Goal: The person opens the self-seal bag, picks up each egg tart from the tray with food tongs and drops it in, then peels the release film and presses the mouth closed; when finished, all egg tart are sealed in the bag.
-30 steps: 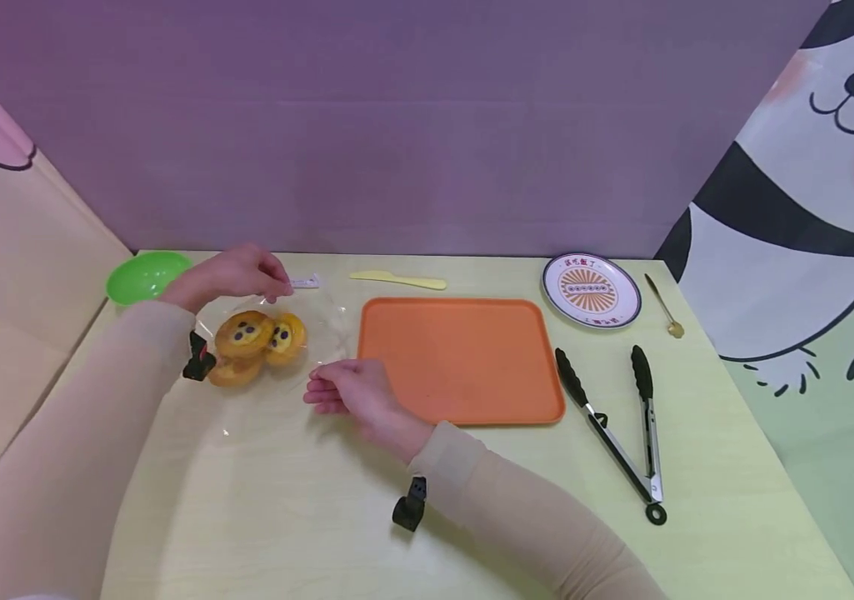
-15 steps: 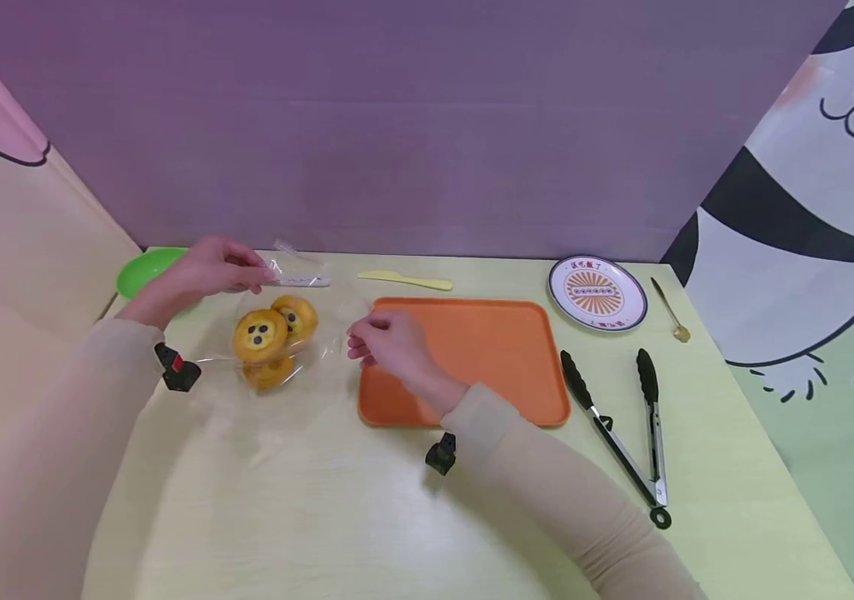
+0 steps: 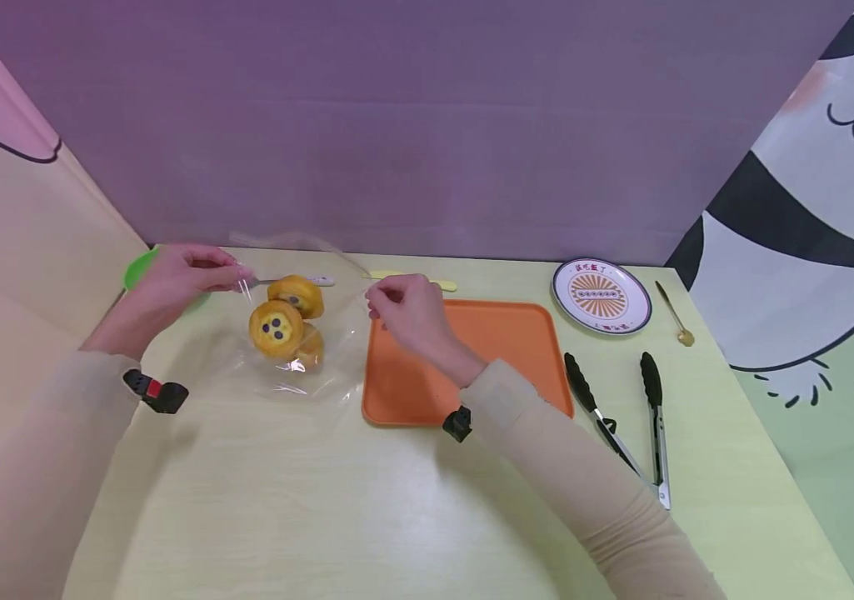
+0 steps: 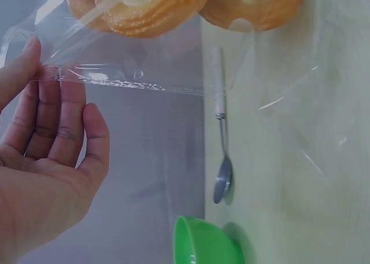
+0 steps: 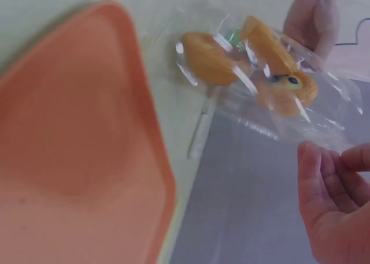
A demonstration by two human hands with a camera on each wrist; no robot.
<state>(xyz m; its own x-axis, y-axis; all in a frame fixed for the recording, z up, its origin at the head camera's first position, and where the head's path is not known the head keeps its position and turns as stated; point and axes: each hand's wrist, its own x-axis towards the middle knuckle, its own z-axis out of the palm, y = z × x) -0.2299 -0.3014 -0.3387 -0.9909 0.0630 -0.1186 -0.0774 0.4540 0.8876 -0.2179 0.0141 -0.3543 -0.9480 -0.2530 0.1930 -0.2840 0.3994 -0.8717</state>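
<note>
A clear plastic bag (image 3: 295, 387) with round, golden bread rolls (image 3: 277, 329) inside is stretched between both hands. Its edge is pinched between thumb and fingers of my left hand (image 3: 181, 282) in the head view. On the opposite side, my right hand (image 3: 421, 318) pinches the bag over the left part of the orange tray (image 3: 509, 358). Dark dots mark the tops of the rolls. Seen from the left wrist, a spoon (image 4: 219, 85) with a white handle lies on the table behind the bag, near a green bowl (image 4: 208, 244).
Partly behind the right hand lies a yellow knife (image 3: 445, 285). A patterned plate (image 3: 601, 296) and a small gold spoon (image 3: 685, 337) are at the back right. Spread black-tipped tongs (image 3: 651, 379) lie right of the tray. A purple backdrop (image 3: 427, 150) rises behind the table.
The bag has been raised and spread out, with the rolls shifting right. My right hand has moved up and right, over the tray, while my left has drawn left.
</note>
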